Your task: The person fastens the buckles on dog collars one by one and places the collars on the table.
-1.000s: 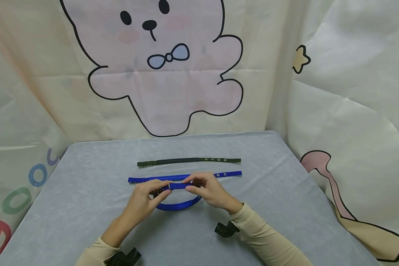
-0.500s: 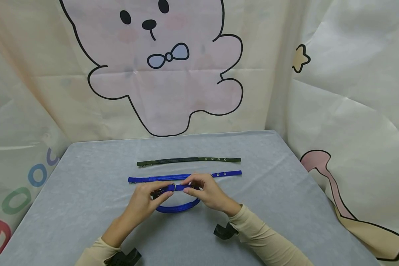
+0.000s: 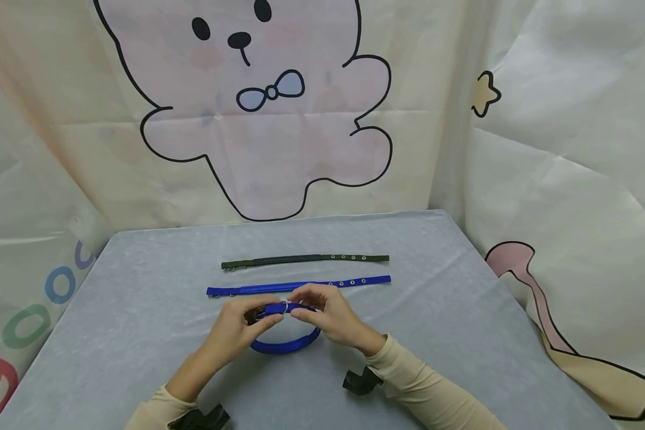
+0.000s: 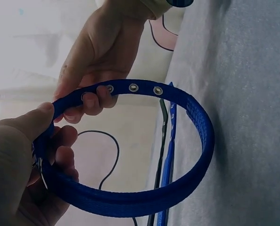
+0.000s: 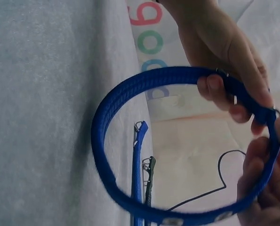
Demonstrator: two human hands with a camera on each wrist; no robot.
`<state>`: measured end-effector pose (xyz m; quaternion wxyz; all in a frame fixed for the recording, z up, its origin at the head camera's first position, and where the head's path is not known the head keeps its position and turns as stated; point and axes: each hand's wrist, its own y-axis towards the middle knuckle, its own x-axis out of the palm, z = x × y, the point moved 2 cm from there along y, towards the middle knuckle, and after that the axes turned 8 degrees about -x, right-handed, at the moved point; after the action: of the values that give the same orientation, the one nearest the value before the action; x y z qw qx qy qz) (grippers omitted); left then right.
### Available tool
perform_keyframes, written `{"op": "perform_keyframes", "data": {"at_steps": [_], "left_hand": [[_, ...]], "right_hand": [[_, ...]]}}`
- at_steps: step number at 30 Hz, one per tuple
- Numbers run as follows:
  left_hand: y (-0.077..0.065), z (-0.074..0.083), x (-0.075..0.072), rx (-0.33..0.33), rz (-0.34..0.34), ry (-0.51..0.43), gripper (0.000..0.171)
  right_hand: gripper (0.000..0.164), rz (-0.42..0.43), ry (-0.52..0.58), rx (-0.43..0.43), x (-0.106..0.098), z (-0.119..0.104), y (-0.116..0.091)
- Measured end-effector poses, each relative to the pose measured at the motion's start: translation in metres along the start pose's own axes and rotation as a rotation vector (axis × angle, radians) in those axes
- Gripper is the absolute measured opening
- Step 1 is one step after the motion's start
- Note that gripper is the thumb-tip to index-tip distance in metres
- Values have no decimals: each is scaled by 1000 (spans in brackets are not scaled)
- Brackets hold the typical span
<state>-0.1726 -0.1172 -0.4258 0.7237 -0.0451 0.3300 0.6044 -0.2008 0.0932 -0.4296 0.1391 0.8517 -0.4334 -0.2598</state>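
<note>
A blue pet collar (image 3: 285, 346) is bent into a loop and held up between my two hands in the head view. My left hand (image 3: 230, 328) pinches it at the buckle side, thumb in front and fingers behind. Close to the left thumb, my right hand (image 3: 333, 318) pinches the strap by a small metal ring (image 3: 287, 307). In the left wrist view, metal eyelets (image 4: 133, 87) run along the strap beside the right fingers. The padded part of the collar (image 5: 100, 132) curves below the hands in the right wrist view. Fingers hide most of the buckle.
Behind the hands, a second blue collar (image 3: 274, 288) lies stretched out flat on the grey cloth-covered table (image 3: 161, 269). A dark green collar (image 3: 295, 258) lies parallel beyond it. Printed curtains (image 3: 408, 149) stand at the back and sides.
Both hands have come slightly nearer to me with the collar. The right hand has shifted left, closer to the left hand, and the metal ring has moved right toward its fingertips.
</note>
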Motion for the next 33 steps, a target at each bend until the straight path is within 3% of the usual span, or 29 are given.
{"op": "perform_keyframes", "data": {"at_steps": [6, 12, 20, 26, 33], "left_hand": [[-3, 1, -5, -44, 38, -23, 25], [-3, 2, -9, -39, 99, -28, 22], [-2, 1, -6, -65, 77, -38, 22], [-1, -1, -3, -70, 72, -45, 23], [-2, 2, -1, -38, 72, -45, 24]], "right_hand": [[33, -86, 85, 0, -5, 8, 0], [34, -109, 40, 24, -7, 18, -1], [38, -69, -86, 24, -5, 9, -1], [42, -95, -100, 54, -4, -1, -2], [39, -126, -68, 4, -1, -1, -2]]}}
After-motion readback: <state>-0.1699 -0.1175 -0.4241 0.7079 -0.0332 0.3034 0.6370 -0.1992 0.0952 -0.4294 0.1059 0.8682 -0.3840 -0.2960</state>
